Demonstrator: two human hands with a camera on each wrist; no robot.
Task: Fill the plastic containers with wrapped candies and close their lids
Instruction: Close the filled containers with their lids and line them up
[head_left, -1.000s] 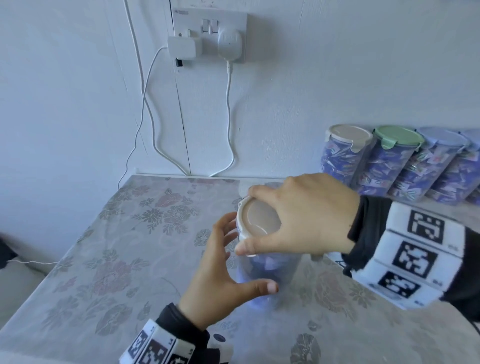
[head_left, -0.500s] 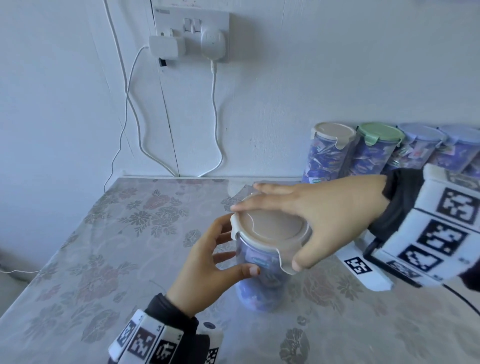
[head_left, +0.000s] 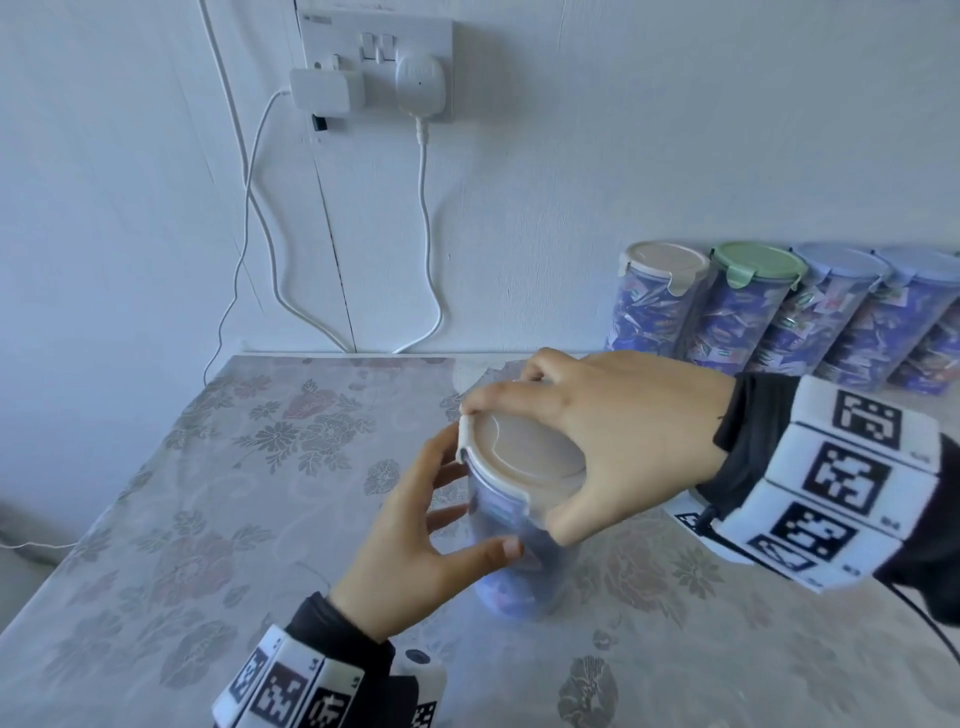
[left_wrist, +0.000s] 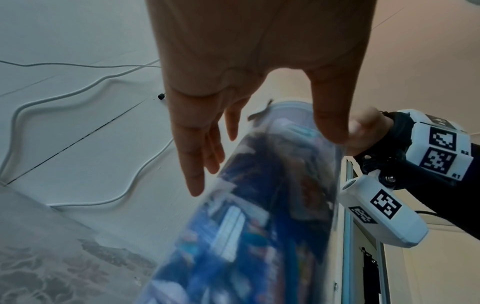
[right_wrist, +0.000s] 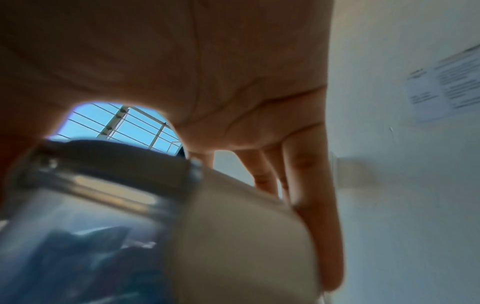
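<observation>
A clear plastic container (head_left: 511, 566) packed with blue-wrapped candies (left_wrist: 233, 236) stands upright on the floral tablecloth (head_left: 208, 493) near the middle of the table, toward its near side. A beige lid (head_left: 524, 460) sits on top of it, with one latch tab (head_left: 464, 439) on the left rim sticking up and another at the near rim folded down under the thumb. The right hand (head_left: 613, 441) comes in from the right and spans the lid — its fingers curl over the far rim while the thumb presses the near edge, so it is clamped on the lid. The left hand (head_left: 415, 540) reaches from the near side and cups the container's left wall: the thumb lies across the near face and the fingers spread round the far-left side, loosely bent; the left wrist view shows the fingertips (left_wrist: 194, 185) just at the wall, though whether every one touches cannot be told. At the far right, against the wall, stands a row of filled containers (head_left: 779, 312) with closed lids — one beige, one green, the others pale blue. On the wall at far left, a double socket (head_left: 376, 62) holds two white plugs whose cables (head_left: 426, 234) hang down behind the table.
</observation>
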